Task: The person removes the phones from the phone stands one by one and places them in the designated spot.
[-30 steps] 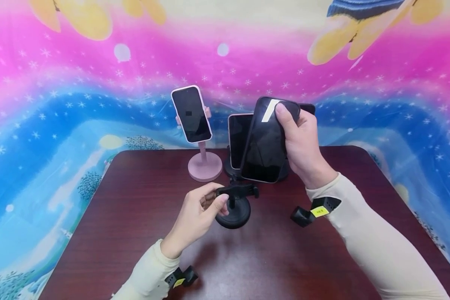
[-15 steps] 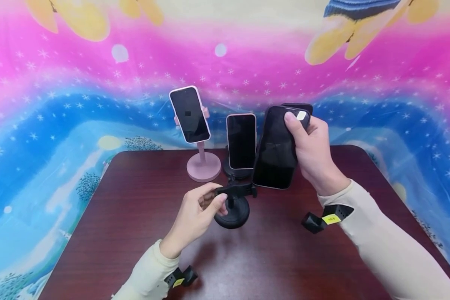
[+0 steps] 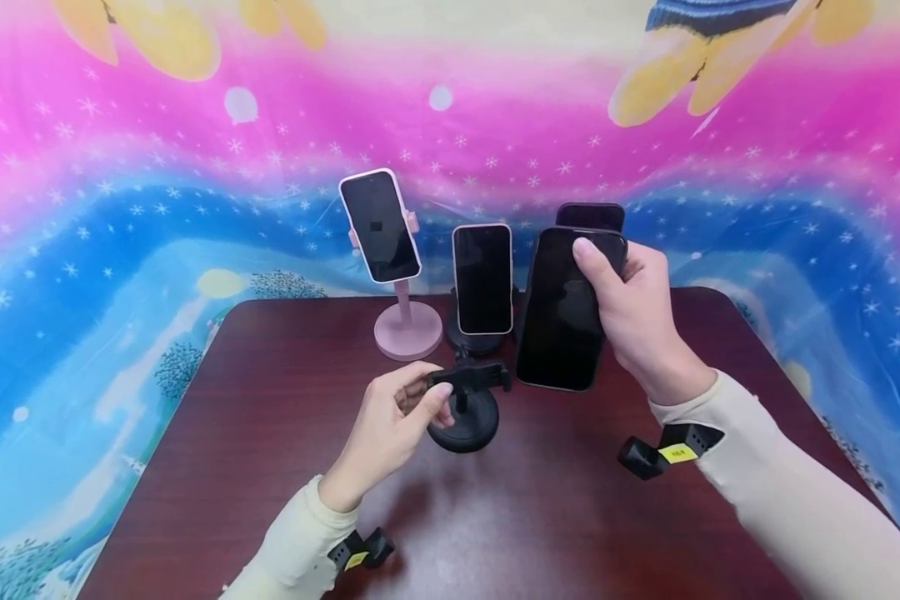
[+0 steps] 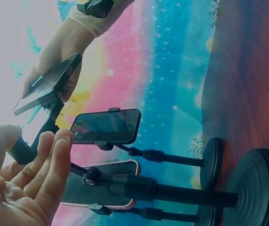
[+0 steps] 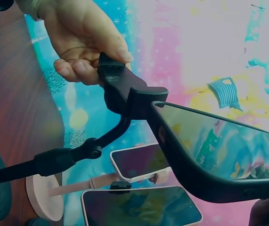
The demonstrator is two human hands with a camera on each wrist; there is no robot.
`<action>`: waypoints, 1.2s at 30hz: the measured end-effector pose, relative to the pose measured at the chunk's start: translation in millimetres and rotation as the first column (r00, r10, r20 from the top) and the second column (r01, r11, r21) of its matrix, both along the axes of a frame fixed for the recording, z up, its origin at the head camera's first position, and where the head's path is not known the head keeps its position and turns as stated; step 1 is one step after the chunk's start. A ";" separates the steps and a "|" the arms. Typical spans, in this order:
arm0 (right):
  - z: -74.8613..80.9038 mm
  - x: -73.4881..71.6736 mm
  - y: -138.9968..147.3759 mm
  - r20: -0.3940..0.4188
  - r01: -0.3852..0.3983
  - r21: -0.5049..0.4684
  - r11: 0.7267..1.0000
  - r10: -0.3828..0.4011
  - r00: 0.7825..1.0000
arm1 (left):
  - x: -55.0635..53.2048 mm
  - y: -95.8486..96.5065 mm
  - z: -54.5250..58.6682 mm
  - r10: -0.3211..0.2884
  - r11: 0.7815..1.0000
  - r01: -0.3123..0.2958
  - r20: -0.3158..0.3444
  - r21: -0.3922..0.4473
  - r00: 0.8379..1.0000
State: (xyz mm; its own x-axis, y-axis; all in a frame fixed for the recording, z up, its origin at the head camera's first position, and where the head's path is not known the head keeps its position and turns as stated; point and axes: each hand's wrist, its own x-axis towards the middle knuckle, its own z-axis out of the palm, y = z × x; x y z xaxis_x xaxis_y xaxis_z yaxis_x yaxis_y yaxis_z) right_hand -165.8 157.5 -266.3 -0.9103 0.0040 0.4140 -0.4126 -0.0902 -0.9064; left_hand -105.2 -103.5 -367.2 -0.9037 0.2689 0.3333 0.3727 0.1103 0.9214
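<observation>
My left hand [image 3: 390, 425] pinches one end of the clamp [image 3: 468, 379] on a black phone stand [image 3: 467, 432], thumb in front and fingers behind. The stand's round base is on the table, and its pole [image 4: 195, 194] shows in the left wrist view. In my right hand [image 3: 637, 308] is a black phone [image 3: 558, 325], gripped near its top corner with the thumb on the screen. It is held up, slightly tilted, to the right of the clamp. The right wrist view shows the phone's lower edge [image 5: 181, 179] close to the clamp's free end.
Behind, a pink stand [image 3: 408, 333] carries a white-cased phone [image 3: 378, 225]. To its right, a pink-edged phone [image 3: 483, 279] sits in a black stand. Another dark phone [image 3: 590, 215] is partly hidden behind the held one. A patterned cloth [image 3: 157, 250] hangs around the brown table [image 3: 270, 417].
My right hand has moved right and slightly down with the phone, uncovering the pink-edged phone and more of the dark phone behind. My left hand stays on the clamp.
</observation>
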 end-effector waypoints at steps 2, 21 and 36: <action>-1.2 1.8 0.2 -0.001 0.013 0.011 1.000 -0.013 1.000 | 0.5 -0.2 0.7 -0.002 1.000 0.002 0.003 0.001 1.000; -16.7 4.3 7.1 0.008 0.026 0.072 0.997 -0.026 1.000 | -0.4 -3.6 1.7 -0.075 0.993 0.066 0.077 0.102 0.994; -22.1 4.0 12.4 0.062 0.013 0.044 0.999 -0.016 0.998 | -7.2 2.9 0.0 -0.144 0.965 0.131 0.044 0.228 0.989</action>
State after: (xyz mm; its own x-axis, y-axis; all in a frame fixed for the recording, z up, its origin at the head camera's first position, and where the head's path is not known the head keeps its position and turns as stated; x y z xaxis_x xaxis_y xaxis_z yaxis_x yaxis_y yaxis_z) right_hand -161.7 169.9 -288.4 -0.9344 0.0009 0.3563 -0.3560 -0.0445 -0.9334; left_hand -112.4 -100.5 -367.2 -0.8834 0.3167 0.3453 0.3130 -0.1497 0.9379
